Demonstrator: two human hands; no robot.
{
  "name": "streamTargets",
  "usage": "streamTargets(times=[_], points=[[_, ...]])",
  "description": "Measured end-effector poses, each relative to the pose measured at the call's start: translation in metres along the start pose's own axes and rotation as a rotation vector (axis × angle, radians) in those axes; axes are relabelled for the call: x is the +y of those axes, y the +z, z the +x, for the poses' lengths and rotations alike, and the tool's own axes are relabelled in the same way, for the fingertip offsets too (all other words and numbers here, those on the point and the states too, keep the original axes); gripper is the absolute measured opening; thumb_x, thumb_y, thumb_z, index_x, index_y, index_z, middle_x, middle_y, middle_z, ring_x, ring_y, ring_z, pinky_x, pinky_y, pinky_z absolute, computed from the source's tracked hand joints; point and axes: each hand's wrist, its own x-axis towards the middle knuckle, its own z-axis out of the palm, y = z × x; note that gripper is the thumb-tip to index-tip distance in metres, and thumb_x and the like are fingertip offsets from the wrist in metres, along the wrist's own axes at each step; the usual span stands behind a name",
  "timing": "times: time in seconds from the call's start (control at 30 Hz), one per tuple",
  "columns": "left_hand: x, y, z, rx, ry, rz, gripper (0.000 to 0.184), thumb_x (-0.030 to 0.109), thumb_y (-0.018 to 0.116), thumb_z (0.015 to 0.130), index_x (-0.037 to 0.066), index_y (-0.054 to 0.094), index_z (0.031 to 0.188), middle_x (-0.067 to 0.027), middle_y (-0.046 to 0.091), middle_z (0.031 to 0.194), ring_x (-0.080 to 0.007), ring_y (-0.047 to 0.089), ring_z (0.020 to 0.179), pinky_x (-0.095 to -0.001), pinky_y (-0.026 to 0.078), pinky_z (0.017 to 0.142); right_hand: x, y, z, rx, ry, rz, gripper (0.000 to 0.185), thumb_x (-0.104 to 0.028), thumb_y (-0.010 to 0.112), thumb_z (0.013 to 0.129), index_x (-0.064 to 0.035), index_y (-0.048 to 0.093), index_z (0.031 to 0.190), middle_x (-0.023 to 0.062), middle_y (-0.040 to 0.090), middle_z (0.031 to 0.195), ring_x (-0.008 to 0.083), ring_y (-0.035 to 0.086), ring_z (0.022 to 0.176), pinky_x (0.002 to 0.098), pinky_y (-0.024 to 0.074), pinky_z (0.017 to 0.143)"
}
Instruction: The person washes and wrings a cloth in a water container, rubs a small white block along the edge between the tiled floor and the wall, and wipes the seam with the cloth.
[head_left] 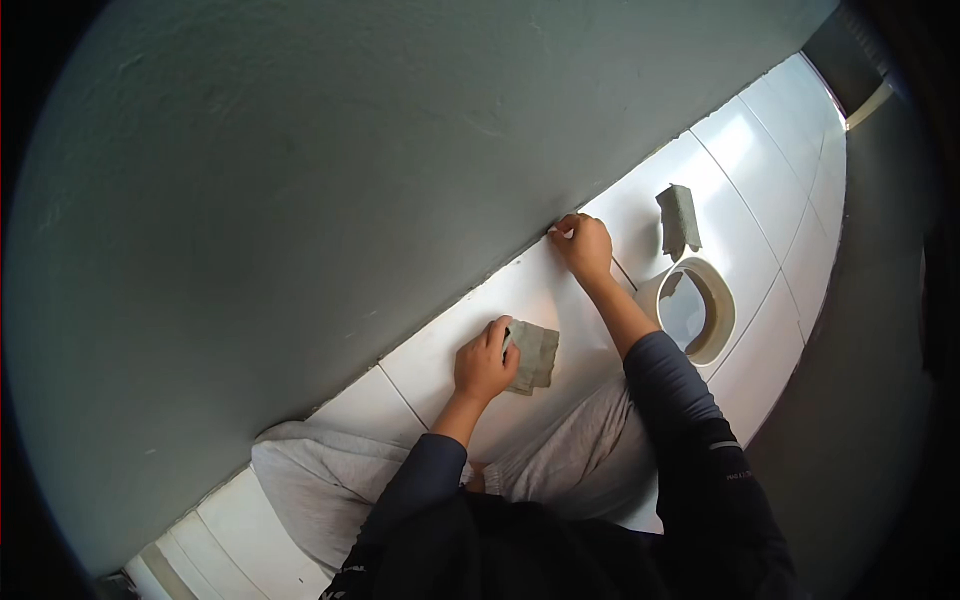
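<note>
My left hand (484, 364) is closed on the left edge of a grey-green folded piece (535, 356), low over the white tiles. Its fingertips wrap round the piece's edge, where a small dark spot shows. My right hand (586, 246) is bent into a pinch at the seam between the grey wall (300, 200) and the white tiled surface (460, 330). Something small and white shows at its fingertips, too small to name. To the right of my right forearm stands a round white container (719, 318) with a pale inside.
A second grey-green piece (679, 218) lies on the tiles just beyond the container. My legs in grey trousers (330, 470) are folded close below my hands. The tiled strip runs along the wall to the upper right, with a dark area past its right edge.
</note>
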Motion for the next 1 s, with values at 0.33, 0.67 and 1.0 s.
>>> streamTargets(times=[0.33,0.67,1.0], points=[[0.001,0.001,0.002,-0.004,-0.002,-0.009,0.036,0.015,0.053,0.076,0.01,0.05,0.111,-0.0126,0.063,0.091,-0.0321,0.062,0.074,-0.0414,0.05,0.065,-0.001,0.001,-0.002,-0.015,-0.111,0.012,0.015,-0.016,0.07,0.066,-0.0075,0.068,0.077,0.0095,0.066,0.076,0.0278,0.063,0.073,0.0372,0.0497,0.067],[0.001,0.001,0.002,-0.008,0.015,0.01,0.037,0.015,0.054,0.076,0.007,0.049,0.112,-0.0117,0.062,0.091,-0.0311,0.062,0.074,-0.0406,0.05,0.064,-0.011,0.007,-0.011,0.0,-0.236,-0.047,0.015,-0.018,0.069,0.067,-0.0072,0.068,0.077,0.009,0.067,0.075,0.0267,0.063,0.073,0.0357,0.0496,0.065],[0.002,0.001,0.003,0.008,0.009,-0.02,0.036,0.014,0.054,0.076,0.009,0.051,0.111,-0.0127,0.063,0.09,-0.0322,0.062,0.073,-0.0409,0.05,0.064,-0.01,0.004,-0.01,-0.087,-0.168,0.008,0.015,-0.016,0.068,0.066,-0.0062,0.068,0.077,0.0097,0.066,0.076,0.0287,0.062,0.074,0.037,0.0493,0.068]])
